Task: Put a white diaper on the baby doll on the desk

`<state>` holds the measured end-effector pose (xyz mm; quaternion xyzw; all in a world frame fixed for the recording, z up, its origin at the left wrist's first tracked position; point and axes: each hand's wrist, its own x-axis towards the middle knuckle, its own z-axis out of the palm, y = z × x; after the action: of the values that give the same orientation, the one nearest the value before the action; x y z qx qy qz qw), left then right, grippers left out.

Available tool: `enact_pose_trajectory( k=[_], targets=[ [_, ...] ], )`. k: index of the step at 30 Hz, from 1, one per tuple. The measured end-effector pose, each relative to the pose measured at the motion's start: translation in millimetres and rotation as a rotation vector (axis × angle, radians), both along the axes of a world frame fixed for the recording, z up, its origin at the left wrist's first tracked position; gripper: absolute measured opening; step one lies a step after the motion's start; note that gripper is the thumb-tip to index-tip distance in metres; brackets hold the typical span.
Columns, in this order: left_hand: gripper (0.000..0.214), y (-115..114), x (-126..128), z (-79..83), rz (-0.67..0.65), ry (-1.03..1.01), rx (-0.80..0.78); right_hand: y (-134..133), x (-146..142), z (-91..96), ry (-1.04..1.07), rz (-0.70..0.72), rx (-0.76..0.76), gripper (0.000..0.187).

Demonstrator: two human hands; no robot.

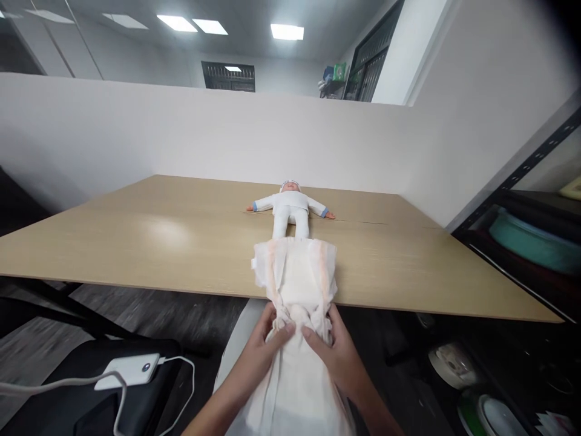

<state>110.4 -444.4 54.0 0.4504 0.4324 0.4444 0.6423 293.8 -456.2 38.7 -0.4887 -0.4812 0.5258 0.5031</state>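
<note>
An unfolded white diaper point(302, 272) with pale orange side strips stretches from the table's front edge down over my lap. My left hand point(271, 339) pinches its gathered left side near the middle, thumb on top. On the opposite side my right hand point(329, 342) grips it the same way, thumb pointing inward. The fingers of both hands are partly hidden behind the material. Beyond the diaper's far end, a baby doll point(291, 209) in white clothes with blue cuffs lies on its back, arms spread and legs toward me. Its feet are hidden behind the diaper.
The wooden table point(190, 254) reaches back to a low white partition point(218, 133). At lower left, a white power bank point(129, 370) with a cable rests on a black chair point(59, 369). A dark shelf point(481, 242) holding a teal container point(535, 242) stands at right.
</note>
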Motion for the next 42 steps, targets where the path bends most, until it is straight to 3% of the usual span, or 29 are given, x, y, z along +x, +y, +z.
enact_pose_trajectory(
  k=[4,9,12,15,17,19,22,24,26,27,29,32,33,35,38,40,42],
  targets=[
    [0.064,25,-2,-26.5,0.047,-0.052,-0.148,28,-4,-24.0,0.027,0.030,-0.067,0.072],
    [0.056,28,-6,-60.3,0.018,-0.049,-0.207,26,15,-59.7,-0.236,-0.063,-0.154,0.069],
    [0.057,21,-6,-70.6,0.070,-0.015,-0.224,21,29,-64.5,-0.398,-0.258,-0.023,0.051],
    [0.060,16,-3,-73.9,0.092,0.001,-0.210,26,33,-50.3,-0.582,-0.448,0.226,0.041],
    [0.063,15,-3,-73.8,0.034,0.011,-0.165,41,27,-33.0,-0.716,-0.347,0.418,0.046],
    [0.066,18,-6,-72.0,-0.043,0.047,-0.093,62,16,-15.1,-0.856,-0.096,0.552,0.047],
    [0.061,27,-22,-62.6,-0.169,0.221,0.076,98,-1,0.5,-1.028,0.175,0.551,0.043],
    [0.054,34,-39,-49.5,-0.256,0.418,0.217,116,-9,0.4,-1.101,0.242,0.509,0.047],
    [0.033,45,-59,-31.3,-0.317,0.619,0.331,126,-11,-5.5,-1.140,0.267,0.485,0.054],
    [0.022,53,-68,-21.4,-0.322,0.702,0.378,129,-11,-9.2,-1.151,0.272,0.484,0.056],
    [0.023,77,-82,-2.5,-0.263,0.838,0.472,131,-9,-16.1,-1.165,0.272,0.496,0.059],
    [0.022,138,-85,16.5,-0.039,1.022,0.729,133,-5,-21.8,-1.171,0.283,0.533,0.060],
    [0.034,162,-81,19.6,0.034,1.080,0.861,134,-5,-22.4,-1.168,0.286,0.544,0.061],
    [0.069,212,-66,21.3,0.038,1.233,1.022,136,-4,-22.1,-1.156,0.287,0.563,0.062],
    [0.102,271,-39,17.7,-0.220,1.370,1.252,138,-4,-19.7,-1.146,0.288,0.566,0.061],
    [0.111,295,-24,15.8,-0.488,1.379,1.451,138,-4,-17.5,-1.146,0.301,0.548,0.062],
    [0.112,310,-12,15.8,-0.676,1.355,1.608,137,-4,-15.5,-1.146,0.319,0.526,0.063]
  ],
)
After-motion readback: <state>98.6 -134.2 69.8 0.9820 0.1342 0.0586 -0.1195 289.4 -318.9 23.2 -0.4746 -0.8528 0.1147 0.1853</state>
